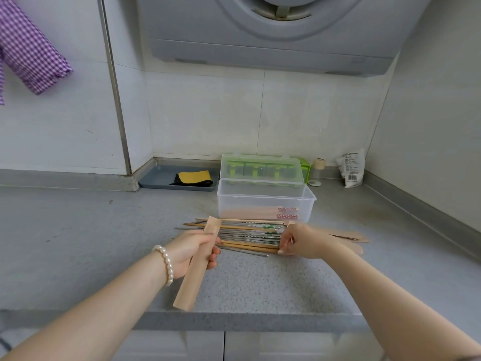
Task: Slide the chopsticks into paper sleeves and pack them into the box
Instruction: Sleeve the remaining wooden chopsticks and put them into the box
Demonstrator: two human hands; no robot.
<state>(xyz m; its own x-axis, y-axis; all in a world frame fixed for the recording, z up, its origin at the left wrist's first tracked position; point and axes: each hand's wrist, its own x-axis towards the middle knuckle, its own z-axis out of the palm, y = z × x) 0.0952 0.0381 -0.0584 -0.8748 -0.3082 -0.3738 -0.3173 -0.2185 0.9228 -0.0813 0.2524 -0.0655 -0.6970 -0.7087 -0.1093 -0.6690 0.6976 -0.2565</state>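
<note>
Grey speckled worktop [273,282] runs in front of me into a tiled corner, with a grey appliance mounted on the wall above and a purple checked cloth [31,53] hanging at the upper left. My left hand [192,252] grips a brown paper sleeve [197,264] near its upper end, fingers [213,257] curled under it and thumb lying across the top; the sleeve slants from the pile down toward the worktop edge. My right hand [299,242] reaches into the near right end of the loose chopsticks [247,237], thumb and fingertips drawn together on the ends of one or two wooden sticks; motion blur keeps me from telling how many they pinch. The pile mixes steel and wooden pairs, lying crosswise just in front of the clear plastic box [265,201]. Its lid stands open at the back, and sleeved chopsticks with red patterned ends lie inside along the front wall. More paper sleeves [348,238] lie to the right, partly hidden behind my right wrist. Behind the box a green holder shows only through the lid. Farther left sits a grey tray [156,178] with a yellow and black cloth, and at the far right a small jar and a white packet whose print is too small to read.
</note>
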